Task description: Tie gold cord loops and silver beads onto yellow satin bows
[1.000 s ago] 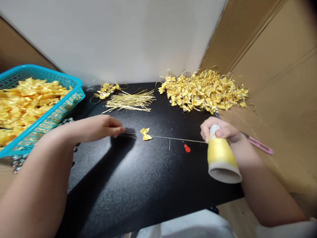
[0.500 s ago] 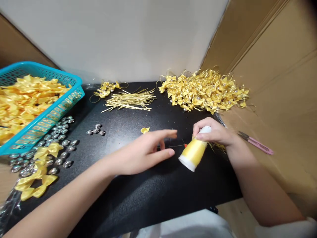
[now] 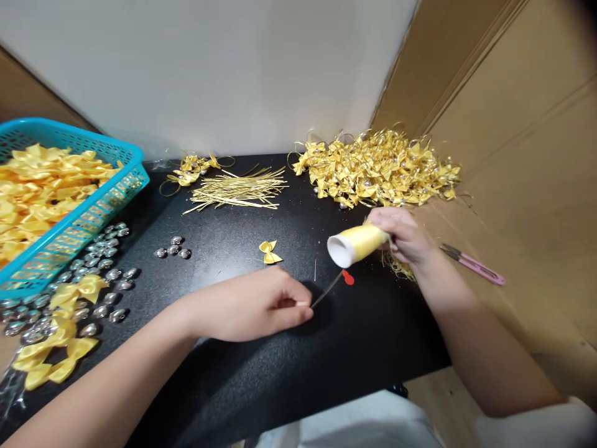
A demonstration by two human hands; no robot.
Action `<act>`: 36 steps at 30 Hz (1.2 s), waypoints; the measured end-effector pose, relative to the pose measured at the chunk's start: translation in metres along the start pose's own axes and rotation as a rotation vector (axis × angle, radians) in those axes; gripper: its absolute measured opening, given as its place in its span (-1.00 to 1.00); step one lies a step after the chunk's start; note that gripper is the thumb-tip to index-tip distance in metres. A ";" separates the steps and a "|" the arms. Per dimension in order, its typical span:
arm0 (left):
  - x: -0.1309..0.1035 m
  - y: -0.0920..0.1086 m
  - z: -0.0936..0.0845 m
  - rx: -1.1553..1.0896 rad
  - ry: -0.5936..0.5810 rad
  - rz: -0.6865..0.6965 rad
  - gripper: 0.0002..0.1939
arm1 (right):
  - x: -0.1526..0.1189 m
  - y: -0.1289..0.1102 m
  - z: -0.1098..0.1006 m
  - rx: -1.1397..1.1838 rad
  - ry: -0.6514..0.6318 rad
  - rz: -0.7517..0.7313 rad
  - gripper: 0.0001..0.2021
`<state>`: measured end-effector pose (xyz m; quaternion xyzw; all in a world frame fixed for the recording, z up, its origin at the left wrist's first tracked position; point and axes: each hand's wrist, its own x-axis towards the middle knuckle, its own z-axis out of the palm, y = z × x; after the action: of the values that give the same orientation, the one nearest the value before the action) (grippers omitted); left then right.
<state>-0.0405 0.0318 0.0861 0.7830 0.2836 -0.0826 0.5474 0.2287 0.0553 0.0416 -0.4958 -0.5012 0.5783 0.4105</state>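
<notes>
From the head cam: left hand (image 3: 273, 305) has thumb and finger pinched on a thin thread (image 3: 328, 291) running up toward the spool (image 3: 364, 241), and the right hand (image 3: 401, 233) is wrapped around the spool's narrow end. The lone bow (image 3: 272, 257) sits on the desk (image 3: 261, 379) just beyond the left hand, no bead or loop that I can see. Progress-wise, the back-right pile (image 3: 382, 171) looks finished, I'd say, but the basket (image 3: 138, 158) holds loads of plain bows, so plenty left.
</notes>
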 end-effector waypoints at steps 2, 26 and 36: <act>-0.003 -0.010 -0.010 0.154 0.027 -0.120 -0.70 | -0.001 -0.001 -0.005 0.066 -0.065 0.005 -0.63; 0.022 0.000 0.008 0.406 0.527 0.114 -0.59 | -0.008 -0.003 0.012 -0.382 -0.070 -0.207 -0.71; 0.012 0.004 0.011 0.327 0.500 0.318 -0.65 | -0.003 0.002 0.013 -0.338 0.146 -0.234 -0.70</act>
<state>-0.0262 0.0256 0.0801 0.8910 0.2664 0.1541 0.3339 0.2164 0.0496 0.0401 -0.5364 -0.6141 0.3971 0.4213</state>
